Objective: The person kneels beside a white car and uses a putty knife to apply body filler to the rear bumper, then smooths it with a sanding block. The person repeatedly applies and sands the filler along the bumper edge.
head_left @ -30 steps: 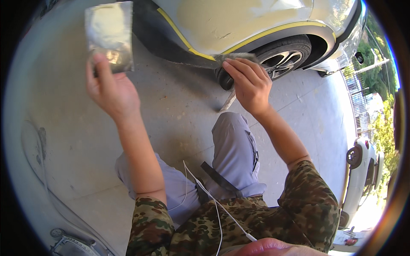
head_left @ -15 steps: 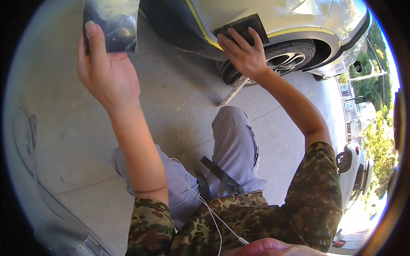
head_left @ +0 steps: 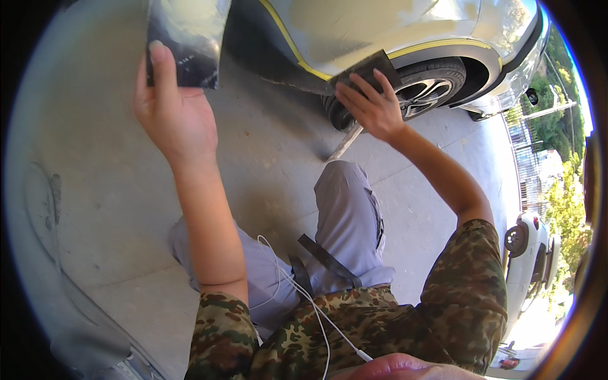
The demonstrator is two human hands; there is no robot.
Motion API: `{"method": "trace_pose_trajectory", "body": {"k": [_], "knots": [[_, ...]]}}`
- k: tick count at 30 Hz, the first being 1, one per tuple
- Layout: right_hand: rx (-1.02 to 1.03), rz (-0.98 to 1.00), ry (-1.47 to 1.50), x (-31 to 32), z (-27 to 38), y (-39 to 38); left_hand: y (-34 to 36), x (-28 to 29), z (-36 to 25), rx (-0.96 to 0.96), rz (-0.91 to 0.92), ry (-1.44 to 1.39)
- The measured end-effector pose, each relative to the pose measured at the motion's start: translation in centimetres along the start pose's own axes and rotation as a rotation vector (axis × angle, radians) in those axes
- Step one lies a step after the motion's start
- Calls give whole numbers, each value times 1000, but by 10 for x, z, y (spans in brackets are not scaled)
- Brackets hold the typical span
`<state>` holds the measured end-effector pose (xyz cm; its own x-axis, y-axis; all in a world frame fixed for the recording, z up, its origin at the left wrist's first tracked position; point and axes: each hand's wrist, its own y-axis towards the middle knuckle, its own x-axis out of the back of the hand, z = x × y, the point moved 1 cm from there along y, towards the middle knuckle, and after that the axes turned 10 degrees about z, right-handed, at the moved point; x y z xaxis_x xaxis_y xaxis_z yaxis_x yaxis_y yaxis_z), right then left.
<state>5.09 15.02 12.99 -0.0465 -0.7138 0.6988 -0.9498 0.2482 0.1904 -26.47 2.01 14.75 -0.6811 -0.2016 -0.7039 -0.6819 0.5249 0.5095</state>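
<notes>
Two hands are in view: a left hand and a right hand. Dark flat pieces also number two, one smeared sheet at left and one plain sheet at right. There are two camouflage sleeves, two grey trouser legs and two black straps. One white cord and one pale stick are visible. Yellow tape makes two runs. Cars at the far side and right come to at least two: one near car, clearly showing one wheel, and one white car, also clearly showing one.
</notes>
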Motion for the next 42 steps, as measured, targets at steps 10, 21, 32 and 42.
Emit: {"method": "trace_pose_trajectory", "body": {"k": [10, 21, 32, 42], "knots": [[-927, -908, 1783, 116, -25, -46, -73, -67, 65, 572, 565, -478], [-900, -636, 1725, 106, -40, -123, -132, -147, 120, 889, 561, -277], [-1254, -1151, 2307, 33, -34, -291, -206, -208, 171, 1380, 418, -636], [-1137, -1136, 2699, 24, -27, -278, -301, -225, 186, 1796, 527, -789]]}}
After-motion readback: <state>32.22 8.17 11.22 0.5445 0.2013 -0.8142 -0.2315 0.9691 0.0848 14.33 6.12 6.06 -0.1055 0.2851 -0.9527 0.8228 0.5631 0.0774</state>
